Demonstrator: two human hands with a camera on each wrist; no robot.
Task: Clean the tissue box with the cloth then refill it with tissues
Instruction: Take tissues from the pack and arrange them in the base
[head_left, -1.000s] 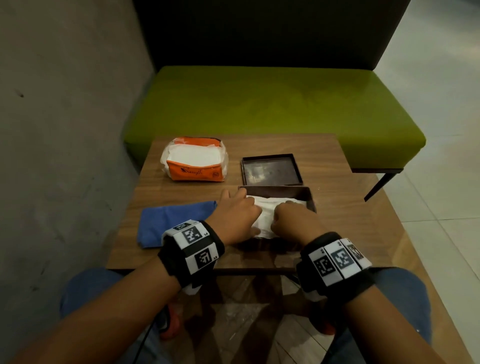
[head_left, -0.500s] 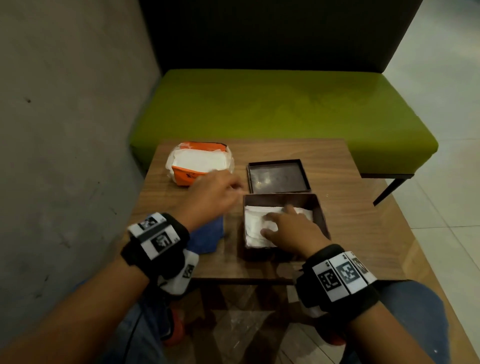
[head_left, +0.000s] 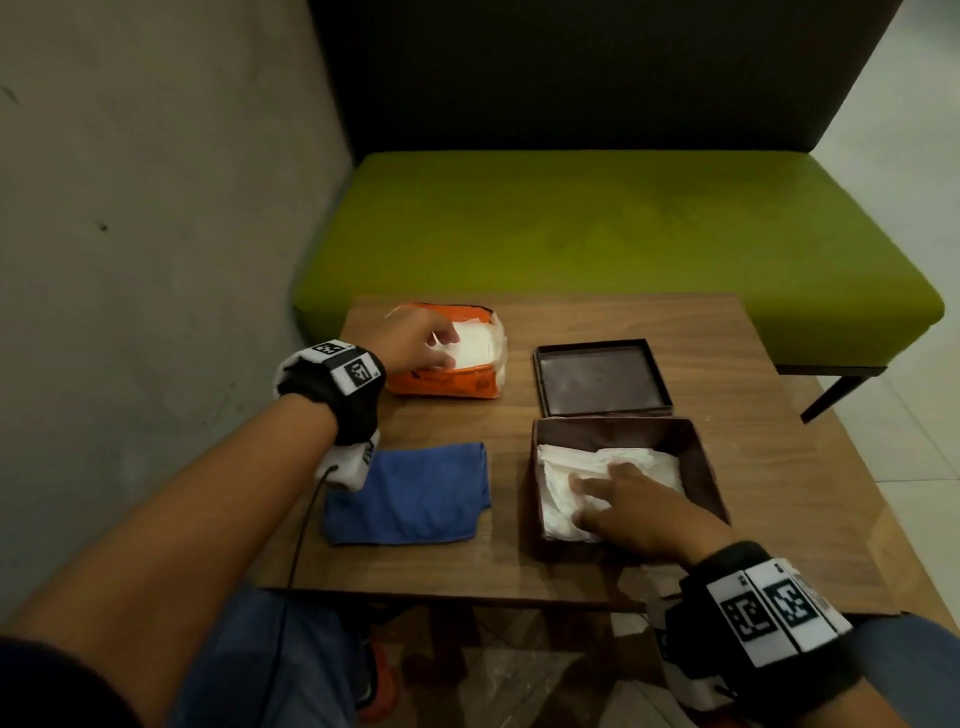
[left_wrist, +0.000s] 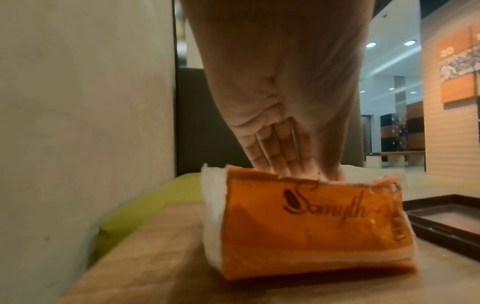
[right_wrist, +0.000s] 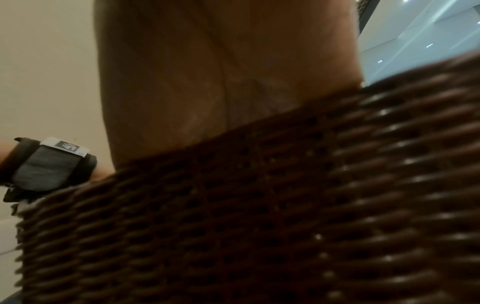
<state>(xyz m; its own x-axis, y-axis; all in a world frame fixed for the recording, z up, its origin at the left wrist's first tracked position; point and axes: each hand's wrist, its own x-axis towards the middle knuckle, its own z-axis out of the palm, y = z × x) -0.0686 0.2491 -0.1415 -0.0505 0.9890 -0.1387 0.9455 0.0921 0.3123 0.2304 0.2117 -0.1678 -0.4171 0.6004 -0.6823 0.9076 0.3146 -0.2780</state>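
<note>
On the wooden worktop (head_left: 623, 322) the dark brown woven tissue box (head_left: 706, 467) sits open at about four o'clock from the centre, its flat dark lid (head_left: 602, 376) lying just beyond it at two o'clock, touching or nearly touching its far wall. White tissues (head_left: 639, 460) lie crumpled inside the box. The right hand (head_left: 639, 512) reaches over the near wall and lies on top of them, fingers (head_left: 592, 486) spread and fairly straight, pressing down on the paper, not curled round it; the grip is open and the tissues lie directly beneath the palm. From the right wrist view only the woven wall (right_wrist: 285, 205) and the underside of the hand show.

The left hand (head_left: 415, 343) is out at eleven o'clock, over the torn-open orange plastic pack of white tissues (head_left: 457, 384). Its fingers (left_wrist: 275, 160) point down into the open top, tips buried among the sheets; whether they have pinched any I cannot tell.

A folded blue cloth (head_left: 415, 493) lies flat at eight o'clock, left of the box and apart from both hands. A green cushioned bench (head_left: 623, 228) stands beyond the worktop at twelve o'clock.
</note>
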